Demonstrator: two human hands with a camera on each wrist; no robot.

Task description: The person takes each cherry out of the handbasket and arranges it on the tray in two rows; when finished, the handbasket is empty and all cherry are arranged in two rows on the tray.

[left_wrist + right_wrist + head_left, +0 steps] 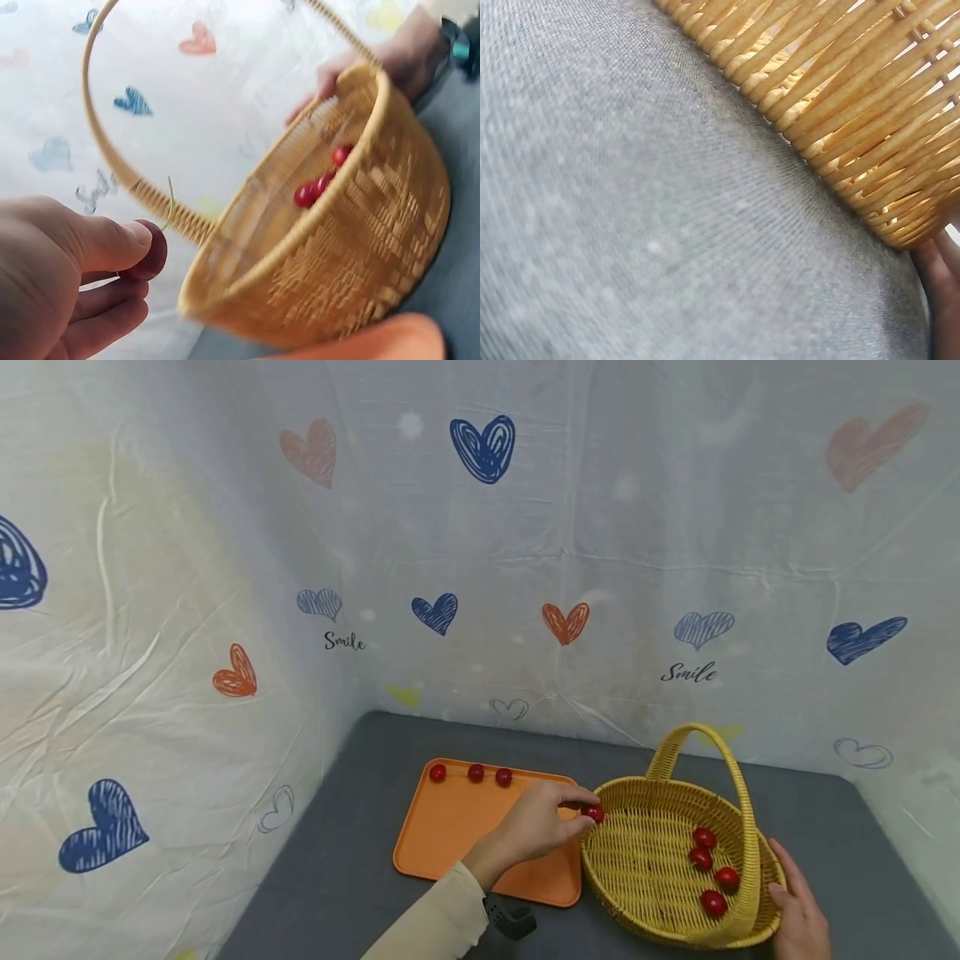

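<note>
My left hand [536,822] pinches a red cherry [593,813] between thumb and fingertips, at the basket's left rim in the head view. In the left wrist view the held cherry [145,253] is dark red with a thin green stem. My right hand [802,910] grips the right side of the yellow woven basket [637,893], thumb at its rim. Several cherries [713,903] lie inside the basket toward the right. Left of it is an orange tray [442,835] with three cherries [476,772] along its far edge. The right wrist view shows the basket's wall [832,127] and part of the right hand [943,277].
The basket's tall arched handle [738,777] rises over its right part. Both tray and basket stand on a dark grey tabletop [322,860]. A white cloth [480,543] printed with hearts hangs behind the table and along its left side.
</note>
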